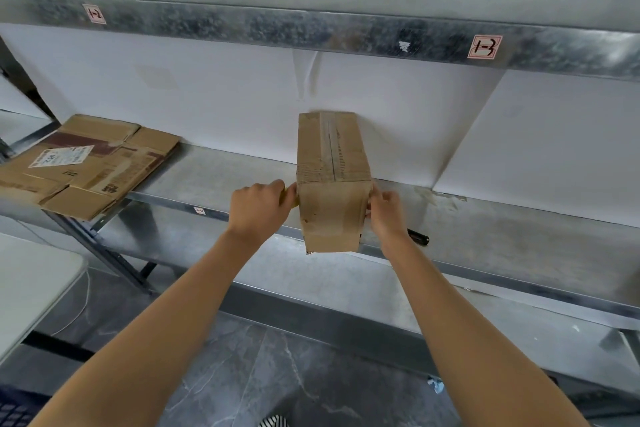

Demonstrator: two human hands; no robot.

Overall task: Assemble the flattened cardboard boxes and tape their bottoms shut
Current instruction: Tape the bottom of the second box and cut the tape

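Observation:
An assembled brown cardboard box (pixel 332 184) stands on the metal shelf (pixel 221 177), its far end against the white back wall and its near end hanging over the shelf's front edge. A taped seam runs along its top face. My left hand (pixel 259 204) grips the box's left near edge. My right hand (pixel 384 211) grips its right near edge. A stack of flattened cardboard boxes (pixel 86 163) lies at the shelf's left end, with a white label on the top one.
A black tool (pixel 419 237) lies on the shelf just behind my right wrist. A galvanised shelf beam (pixel 311 28) with labels runs overhead. A white table corner (pixel 31 284) is at the lower left. Grey floor lies below.

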